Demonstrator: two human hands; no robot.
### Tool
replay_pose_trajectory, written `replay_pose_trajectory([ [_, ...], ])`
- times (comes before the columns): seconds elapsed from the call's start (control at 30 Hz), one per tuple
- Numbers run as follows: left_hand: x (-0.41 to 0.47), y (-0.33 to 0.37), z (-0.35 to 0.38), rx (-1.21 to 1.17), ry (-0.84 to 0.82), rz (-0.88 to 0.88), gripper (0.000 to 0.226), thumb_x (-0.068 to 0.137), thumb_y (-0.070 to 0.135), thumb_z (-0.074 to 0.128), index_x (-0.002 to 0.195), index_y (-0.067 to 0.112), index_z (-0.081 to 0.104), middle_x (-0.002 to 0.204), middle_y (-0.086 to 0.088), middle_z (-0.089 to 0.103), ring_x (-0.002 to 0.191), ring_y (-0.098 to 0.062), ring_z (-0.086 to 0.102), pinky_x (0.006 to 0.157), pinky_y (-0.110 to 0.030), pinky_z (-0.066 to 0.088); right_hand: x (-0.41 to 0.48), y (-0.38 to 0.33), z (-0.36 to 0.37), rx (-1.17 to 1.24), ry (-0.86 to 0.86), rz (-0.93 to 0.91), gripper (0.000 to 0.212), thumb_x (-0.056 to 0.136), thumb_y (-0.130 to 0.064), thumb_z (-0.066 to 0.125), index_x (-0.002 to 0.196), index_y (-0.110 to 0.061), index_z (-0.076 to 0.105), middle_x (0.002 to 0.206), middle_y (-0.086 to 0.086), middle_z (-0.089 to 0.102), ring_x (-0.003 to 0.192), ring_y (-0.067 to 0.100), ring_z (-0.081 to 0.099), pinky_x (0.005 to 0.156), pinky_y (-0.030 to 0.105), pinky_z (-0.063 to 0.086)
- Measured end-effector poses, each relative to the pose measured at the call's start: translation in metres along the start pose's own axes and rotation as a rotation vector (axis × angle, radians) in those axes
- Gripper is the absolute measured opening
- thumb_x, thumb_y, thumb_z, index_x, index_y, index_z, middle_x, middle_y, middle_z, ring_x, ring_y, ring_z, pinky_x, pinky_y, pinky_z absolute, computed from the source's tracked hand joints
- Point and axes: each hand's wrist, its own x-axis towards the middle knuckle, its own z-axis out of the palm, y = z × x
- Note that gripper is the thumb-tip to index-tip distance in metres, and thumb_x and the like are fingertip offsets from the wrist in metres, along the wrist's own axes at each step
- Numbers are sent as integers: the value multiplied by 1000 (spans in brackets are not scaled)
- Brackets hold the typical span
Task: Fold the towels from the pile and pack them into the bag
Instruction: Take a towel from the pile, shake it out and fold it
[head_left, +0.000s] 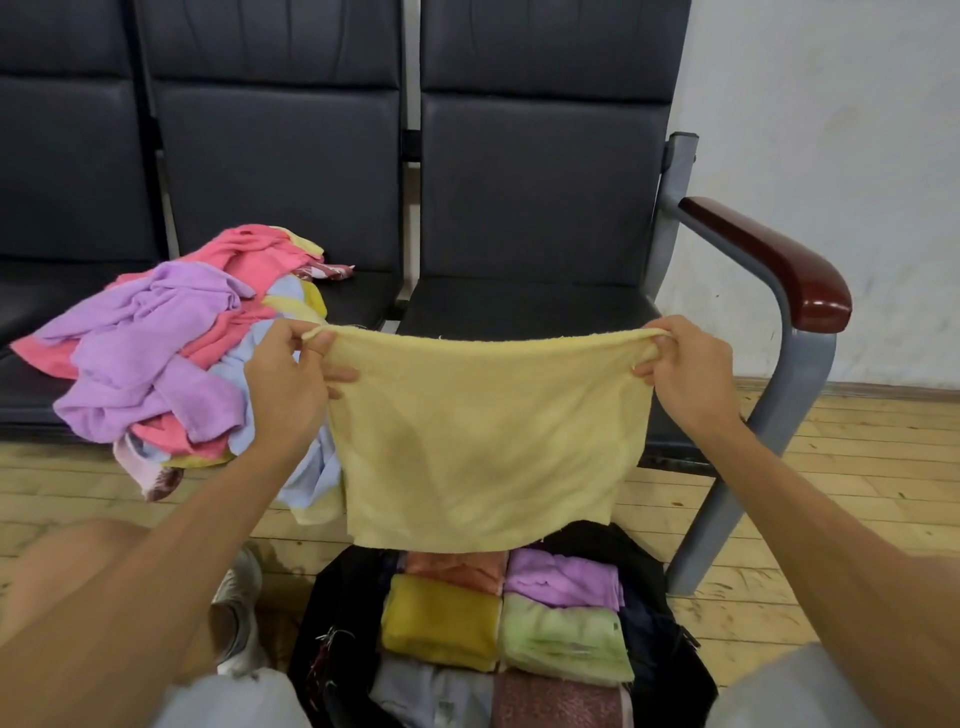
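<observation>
Dark padded bench seats (540, 182), white wall (831, 104), worn wooden plank floor (857, 467).

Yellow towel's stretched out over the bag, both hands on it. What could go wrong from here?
1. The left hand and right hand pinch only the top corners of the yellow towel; a slip may drop it unfolded on the bag.
2. The pile overhangs the seat beside the left arm; a brush could spill it onto the floor.
3. Folded towels already fill the bag's visible opening; fit may be tight.
</observation>
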Motion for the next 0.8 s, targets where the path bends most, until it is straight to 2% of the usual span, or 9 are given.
replay_pose_trajectory([
  [0.07,-1,-2,1,-12,-30,-37,9,102,18,48,94,14,47,98,-7,55,55,-16,70,41,-24,49,0,3,2,-14,-14,-9,21,101,-11,47,116,-10,62,98,12,68,88,26,68,89,43,56],
  [0.13,-3,0,3,1,-60,-43,12,103,17,45,91,17,45,95,-4,53,54,-14,69,43,-26,50,1,5,3,1,-10,20,20,102,-12,45,113,-10,62,96,14,68,86,27,68,86,41,57],
  [0.2,-6,3,5,17,-79,-37,16,103,16,43,88,20,45,86,4,53,53,-13,69,49,-31,50,2,8,4,-33,2,57,20,104,-16,41,112,-14,59,93,13,66,74,23,68,69,28,59],
  [0.3,-6,6,8,25,-74,-28,23,103,15,42,85,28,44,81,11,58,49,-9,66,49,-30,49,1,13,7,-68,-4,98,23,105,-22,39,117,-14,57,93,10,63,57,14,63,44,11,47],
  [0.37,-5,6,8,62,-66,-8,21,103,17,44,85,27,46,73,13,63,45,-9,64,46,-27,46,2,13,7,-67,11,105,22,104,-23,41,117,-15,57,97,10,62,57,13,64,45,12,47],
  [0.47,0,5,5,174,-43,60,13,100,17,48,88,16,51,69,4,59,42,-14,60,53,-22,43,3,12,5,-46,29,120,21,103,-23,46,116,-14,59,96,10,64,56,12,63,51,12,47],
  [0.6,3,6,-1,244,-14,114,15,100,15,49,90,10,59,67,-14,60,49,-26,58,51,-10,40,3,12,4,-94,7,107,22,100,-22,53,116,-13,63,93,4,63,55,10,63,54,12,46],
  [0.73,5,3,-1,252,-10,35,19,101,15,45,86,8,56,62,-12,56,34,-15,54,41,-23,44,2,10,5,-91,-50,92,18,95,-20,61,110,-11,68,87,4,65,56,9,63,58,14,49],
  [0.8,6,2,-1,221,-14,-8,22,102,14,44,82,10,53,64,-13,55,33,-15,56,36,-24,43,3,10,5,-86,-81,97,17,91,-20,66,105,-11,70,81,3,66,58,10,65,69,22,56],
])
